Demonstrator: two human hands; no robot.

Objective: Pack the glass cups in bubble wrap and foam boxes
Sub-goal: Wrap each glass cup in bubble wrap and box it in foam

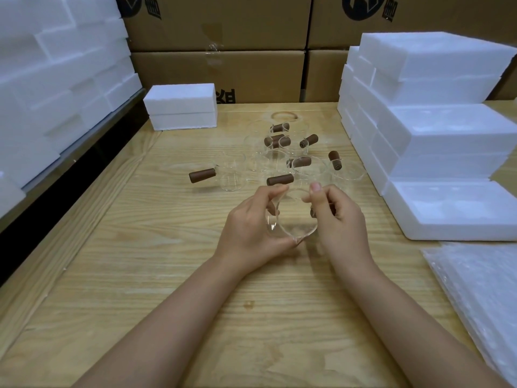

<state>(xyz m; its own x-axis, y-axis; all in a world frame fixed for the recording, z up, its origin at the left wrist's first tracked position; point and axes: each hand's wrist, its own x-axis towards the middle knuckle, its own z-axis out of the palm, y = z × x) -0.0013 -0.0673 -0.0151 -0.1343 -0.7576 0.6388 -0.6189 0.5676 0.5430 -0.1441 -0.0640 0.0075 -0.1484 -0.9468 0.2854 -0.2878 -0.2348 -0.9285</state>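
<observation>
Glass in your fingers: you hold one clear glass cup (292, 217) between both hands, just above the table and nearer you than the others.
Left hand (251, 228): its fingers (275, 191) curl over the cup's left wall, with the thumb under the lower edge.
Right hand (338, 219): its fingers curl against the cup's right side, where the brown handle (312, 212) peeps out. The thumb tip sits at the rim.
Other cups (279, 152): several stand bare in a loose cluster just beyond your hands.
Bubble wrap (481, 289): it lies flat at your right, apart from both hands.
Open foam box (453, 211): it sits at your right; I see no cup inside.
Closed foam box (181, 107): it stands far left of the cluster, and you cannot tell its contents.
Progress: early, I judge. This cup is unwrapped, and wrapping and boxing are left for it and the cluster.
Table (167, 247): pale grained wood.
Room: foam stacks (436, 130) rise on both sides, with cardboard cartons (218, 23) behind.
</observation>
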